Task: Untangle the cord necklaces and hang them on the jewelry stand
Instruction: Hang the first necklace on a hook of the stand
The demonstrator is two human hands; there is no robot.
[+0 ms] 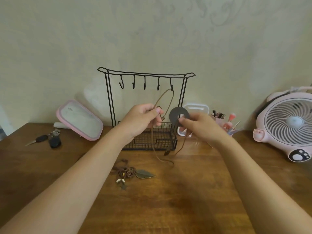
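Observation:
A black wire jewelry stand [109, 98] with several hooks and a mesh basket base stands at the back of the wooden table. A brown cord necklace [164, 100] loops up to the rightmost hook [171, 88]. My left hand [143, 119] pinches this cord in front of the stand. My right hand [199, 125] holds the necklace's dark grey ring pendant [175, 114]. Loose cord hangs down to the table [162, 157]. A second tangled cord necklace [130, 172] with beads and a metal leaf pendant [145, 173] lies on the table between my forearms.
Keys [49, 140] and a pink-rimmed container lid [79, 120] lie at the left. A white and pink box [195, 108], a pink holder with brushes [224, 122] and a pink fan [287, 125] stand at the right. A wall rises behind the table.

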